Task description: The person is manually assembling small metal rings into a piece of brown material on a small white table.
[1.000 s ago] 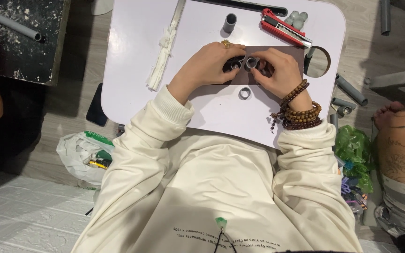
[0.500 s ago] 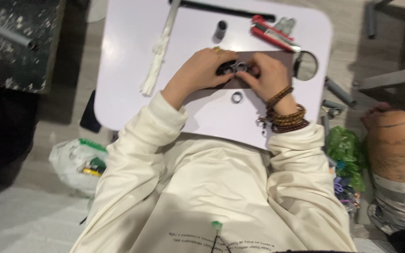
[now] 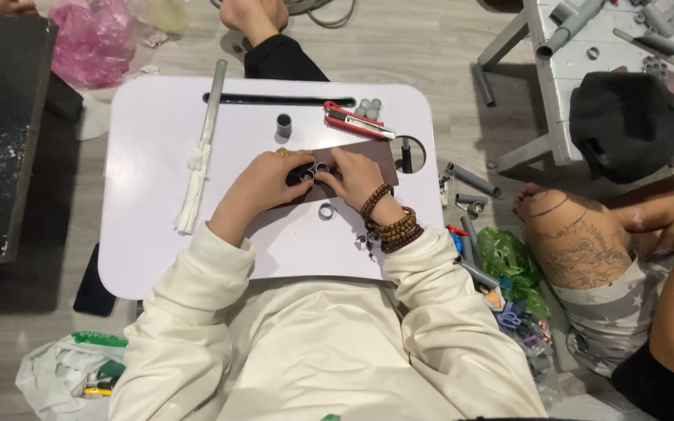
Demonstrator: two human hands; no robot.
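My left hand [image 3: 263, 187] and my right hand [image 3: 356, 178] meet at the middle of a white lap table [image 3: 157, 257], over a brown sheet [image 3: 380, 156]. Together they pinch small grey pipe rings [image 3: 312, 171] between the fingertips. Another loose grey ring [image 3: 327, 210] lies just below my right hand. Brown bead bracelets [image 3: 390, 222] wrap my right wrist. How the rings sit between the fingers is hidden.
On the table lie a long grey pipe with a white cloth strip [image 3: 199, 156], a short pipe piece [image 3: 284, 125], a red utility knife [image 3: 356, 121] and small grey caps [image 3: 368, 105]. Pipe pieces [image 3: 473, 179] and a green bag [image 3: 509, 261] lie on the floor; another person's leg [image 3: 579, 242] is at right.
The view has shifted, so the table now sits lower in the picture and more floor shows. My hands stay together on the rings at the same spot.
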